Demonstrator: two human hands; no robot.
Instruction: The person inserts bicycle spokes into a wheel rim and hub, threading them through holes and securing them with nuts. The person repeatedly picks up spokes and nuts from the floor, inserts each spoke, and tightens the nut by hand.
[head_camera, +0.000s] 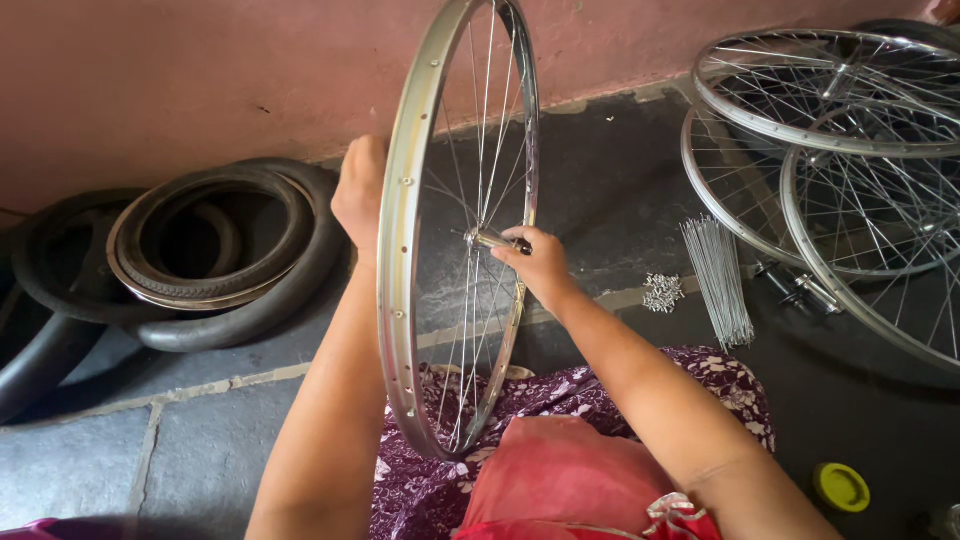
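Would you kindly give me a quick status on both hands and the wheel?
Left hand grips wheel rim. Right hand on hub axle. Wheel upright, nothing blocking.

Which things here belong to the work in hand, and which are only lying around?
In hand:
- spoked wheel, upright, held at the rim by the left hand
- hub axle, gripped by the right hand

Lying about:
- tyres
- finished wheels
- loose spokes
- small nipples
- yellow lid
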